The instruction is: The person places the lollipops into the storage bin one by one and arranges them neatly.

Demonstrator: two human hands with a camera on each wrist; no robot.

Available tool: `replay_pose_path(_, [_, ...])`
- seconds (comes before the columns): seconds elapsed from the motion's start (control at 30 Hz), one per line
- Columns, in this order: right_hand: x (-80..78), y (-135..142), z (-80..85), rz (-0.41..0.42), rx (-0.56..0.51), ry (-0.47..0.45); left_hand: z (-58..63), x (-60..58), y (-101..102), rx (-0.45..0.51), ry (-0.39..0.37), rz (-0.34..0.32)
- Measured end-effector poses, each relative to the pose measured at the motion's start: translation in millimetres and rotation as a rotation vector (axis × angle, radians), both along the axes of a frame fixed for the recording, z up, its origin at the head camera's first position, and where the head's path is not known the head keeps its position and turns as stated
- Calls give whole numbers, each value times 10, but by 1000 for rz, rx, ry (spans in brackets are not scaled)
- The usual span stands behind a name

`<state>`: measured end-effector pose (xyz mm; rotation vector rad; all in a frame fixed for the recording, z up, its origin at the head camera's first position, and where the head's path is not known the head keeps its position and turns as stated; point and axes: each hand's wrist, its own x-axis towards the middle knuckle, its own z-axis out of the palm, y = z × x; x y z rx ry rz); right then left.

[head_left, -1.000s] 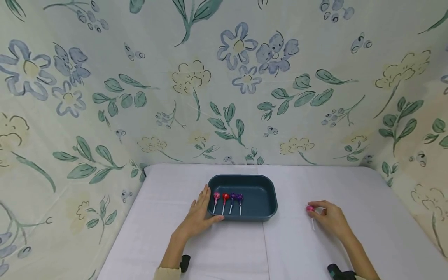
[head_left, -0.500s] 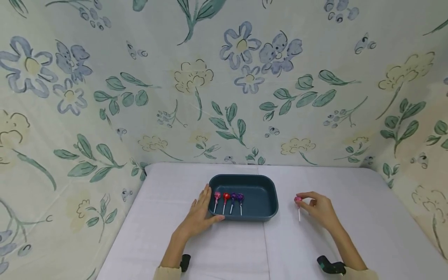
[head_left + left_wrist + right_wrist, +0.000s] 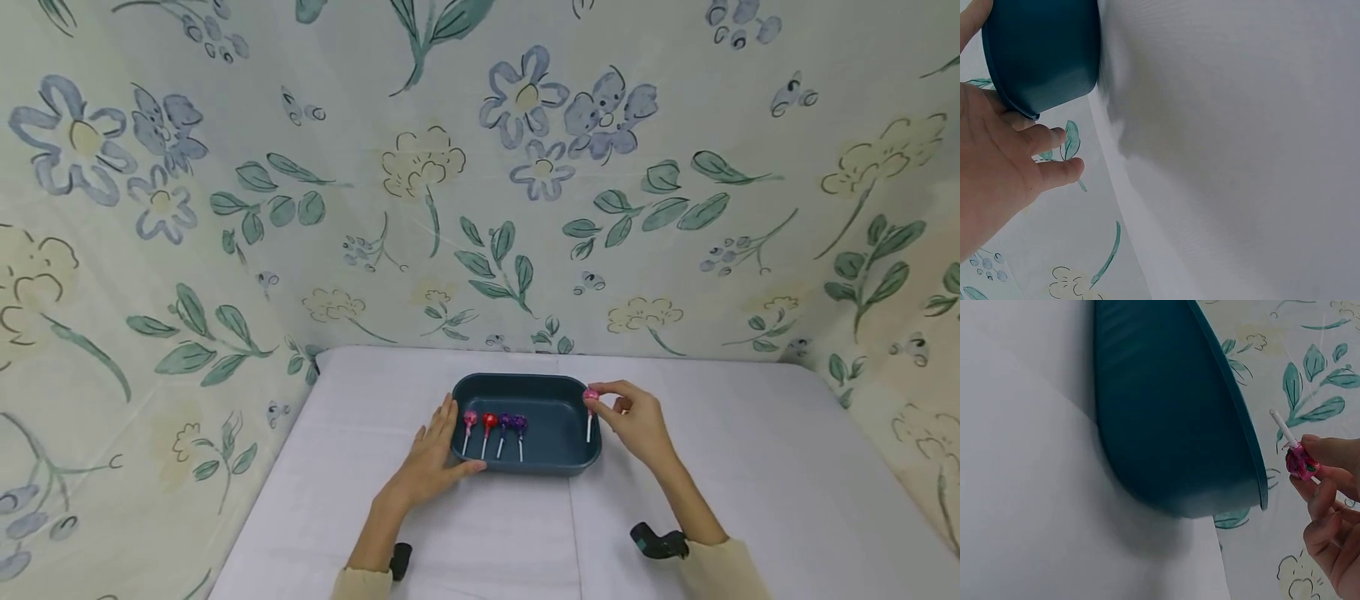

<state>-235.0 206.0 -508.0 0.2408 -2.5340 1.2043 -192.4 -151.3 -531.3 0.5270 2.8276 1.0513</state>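
My right hand (image 3: 636, 421) pinches a pink-wrapped lollipop (image 3: 591, 395) by its candy head between thumb and fingertips, over the right rim of a dark blue tray (image 3: 558, 433). Its white stick points down in the head view; the right wrist view shows the lollipop (image 3: 1302, 464) above the rim. With fairly straight fingers my left hand (image 3: 427, 458) rests against the tray's left side, the thumb along the front edge. Inside on the left lie a pink lollipop (image 3: 470, 418), a red lollipop (image 3: 490, 421) and two purple lollipops (image 3: 512, 422) in a row, sticks toward me.
The tray stands on a table with a white cloth (image 3: 495, 533). Behind and beside the table hangs a flower-patterned fabric (image 3: 405, 275). Dark devices are strapped at both wrists, the right device (image 3: 658, 542) just above the cloth.
My right hand has carried the pink lollipop leftward and away from me, from the cloth on the right to over the tray's right rim. The left hand stays at the tray.
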Motion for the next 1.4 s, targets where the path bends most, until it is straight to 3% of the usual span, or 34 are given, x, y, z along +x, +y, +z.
replay_pose_path(0.27, [-133, -409, 3, 121, 85, -31, -10, -16, 9, -12, 9, -15])
replay_pose_path(0.67, [-215, -733, -75, 100, 326, -177, -3, -11, 4, -7, 6, -11])
replay_pose_path(1.4, [-224, -860, -145, 90, 371, -221, 7, -7, 4, -2, 2, -1])
